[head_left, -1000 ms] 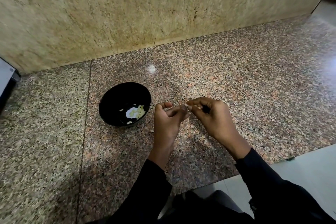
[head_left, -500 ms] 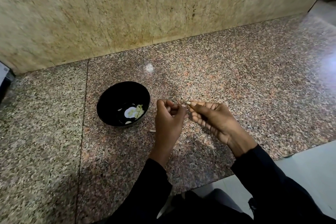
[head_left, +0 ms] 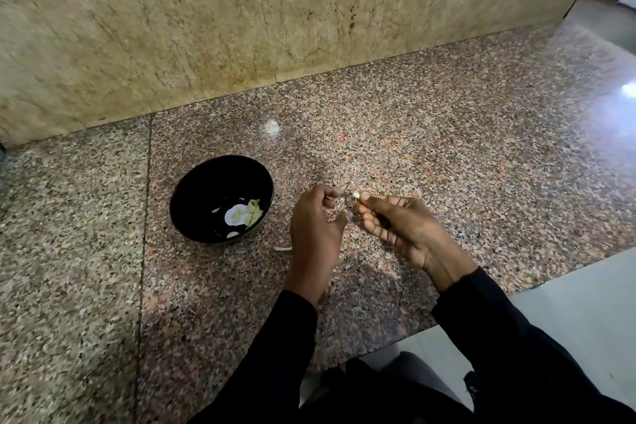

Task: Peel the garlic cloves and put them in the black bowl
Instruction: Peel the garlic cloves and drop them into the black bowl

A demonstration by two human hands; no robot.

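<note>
A black bowl [head_left: 192, 182] stands on the granite counter [head_left: 447, 148], left of my hands, with several peeled garlic cloves [head_left: 246, 215] in its bottom. My right hand [head_left: 402, 227] pinches a small pale garlic clove [head_left: 357, 195] at its fingertips, just above the counter. My left hand [head_left: 315, 227] is close beside it, on the bowl side, with its fingers curled and its thumb pointing at the right hand. I see nothing held in the left hand, and it does not touch the clove.
A thin scrap of garlic skin [head_left: 283, 248] lies on the counter by my left wrist. A stone wall [head_left: 309, 10] closes off the back. The counter's front edge runs diagonally at lower right, with pale floor tiles [head_left: 568, 320] beyond it.
One second ago both hands pinched the clove together. They have drawn slightly apart since, and the clove stays in my right fingertips. The view has shifted a little.
</note>
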